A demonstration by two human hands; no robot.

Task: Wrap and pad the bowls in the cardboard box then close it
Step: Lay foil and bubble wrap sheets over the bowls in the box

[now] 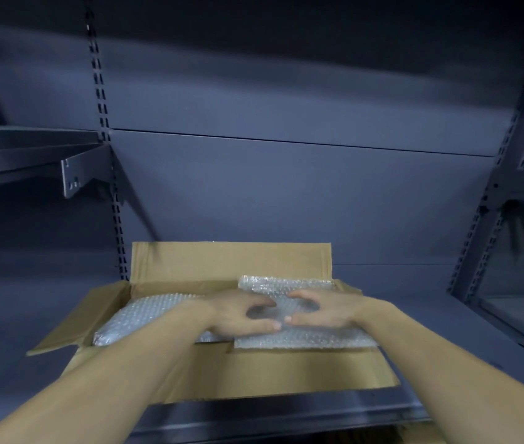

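Observation:
An open cardboard box (254, 376) sits on a dark shelf, all its flaps spread out. Inside on the left lies a bundle of bubble wrap (145, 315). A second sheet of bubble wrap (305, 338) covers the right half of the box. My left hand (241, 312) and my right hand (321, 310) rest side by side on this right sheet, fingers spread and slightly bent, thumbs nearly meeting. Something rounded shows dimly under the wrap between my hands. No bowl is plainly visible.
The box stands on a grey metal shelf (286, 415) whose front edge runs just below it. A back panel rises behind. A bracketed shelf (30, 155) juts out at upper left, and slotted uprights with glass-fronted shelving (520, 267) stand at right.

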